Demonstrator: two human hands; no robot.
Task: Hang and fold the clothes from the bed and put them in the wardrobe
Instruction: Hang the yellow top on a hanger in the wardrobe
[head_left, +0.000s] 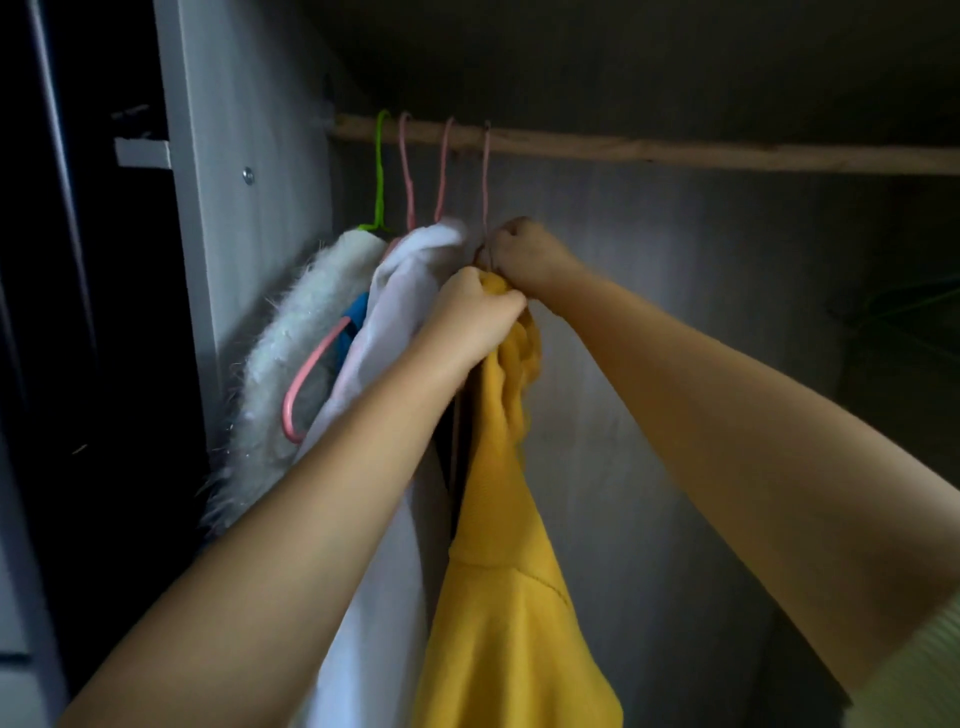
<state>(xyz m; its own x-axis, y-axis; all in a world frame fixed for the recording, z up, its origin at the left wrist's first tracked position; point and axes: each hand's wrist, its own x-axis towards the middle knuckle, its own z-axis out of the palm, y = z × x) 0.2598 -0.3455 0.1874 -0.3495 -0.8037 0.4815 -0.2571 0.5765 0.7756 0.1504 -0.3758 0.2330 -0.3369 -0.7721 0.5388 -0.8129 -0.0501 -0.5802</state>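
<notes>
The step in hand looks like hanging: the yellow top (498, 545) hangs inside the wardrobe (244, 130), its hanger (486, 176) hooked on the rail (675, 150), beside a white garment (395, 322). The left hand (480, 317) grips the top's bunched collar; the right hand (524, 254) is curled at the hanger's neck. Next, probably, settle the collar and let go. No writing or labels are readable.
</notes>
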